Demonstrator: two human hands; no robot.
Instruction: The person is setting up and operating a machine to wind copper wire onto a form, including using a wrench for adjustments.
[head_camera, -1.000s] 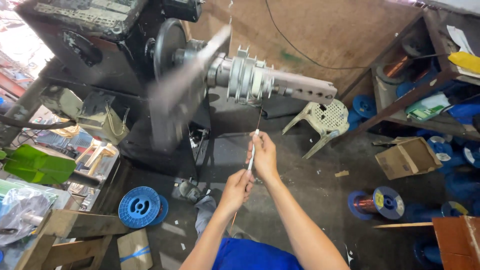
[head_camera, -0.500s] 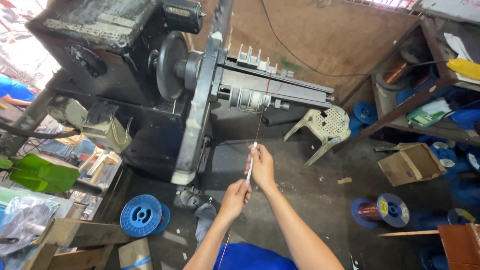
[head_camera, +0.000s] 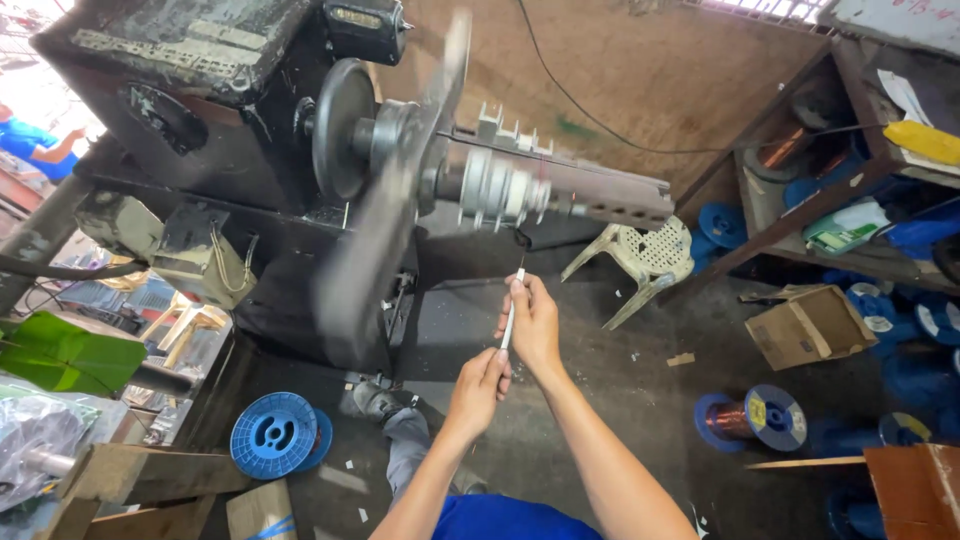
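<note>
A black winding machine (head_camera: 200, 120) stands ahead, its long arm (head_camera: 390, 210) blurred by spinning beside a grey coil former (head_camera: 500, 190) on the shaft. Below the former, both my hands pinch a thin white tube (head_camera: 511, 318) with a wire running up from it to the former. My right hand (head_camera: 535, 325) grips the tube's upper part. My left hand (head_camera: 478, 385) holds its lower end.
A blue empty spool (head_camera: 275, 435) lies on the floor at left. A copper-wire spool (head_camera: 755, 418), a cardboard box (head_camera: 805, 325) and an overturned white plastic chair (head_camera: 640, 260) sit at right. Shelves (head_camera: 850, 200) with spools stand far right. A person in blue (head_camera: 35, 145) is far left.
The machine's arm has kept rotating, from pointing down-left to nearly upright. My hands stay on the tube, shifted slightly as the view moved closer.
</note>
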